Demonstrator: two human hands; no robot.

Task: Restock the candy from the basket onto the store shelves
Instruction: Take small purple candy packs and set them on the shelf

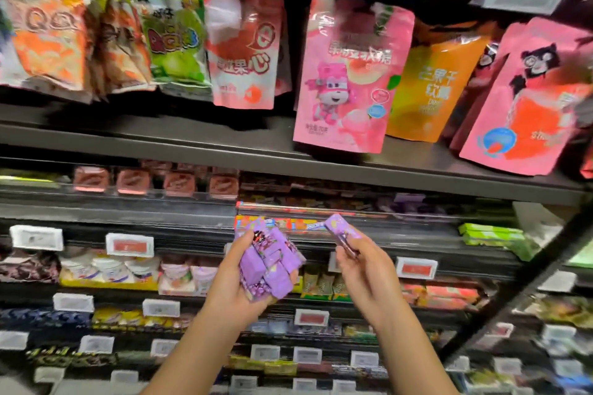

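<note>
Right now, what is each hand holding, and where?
Left hand grips a bunch of purple candy packs around their lower halves. Right hand pinches a single purple candy pack by its lower end.

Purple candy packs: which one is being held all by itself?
The single purple pack pinched in the right hand; the others sit bunched in the left hand.

Two bare forearms come up from the bottom edge of the view, ending in the left hand [239, 279] and the right hand [364, 269]. No sleeves, gloves, rings, watch or bracelets show on them. The nails are short and unpainted.
</note>
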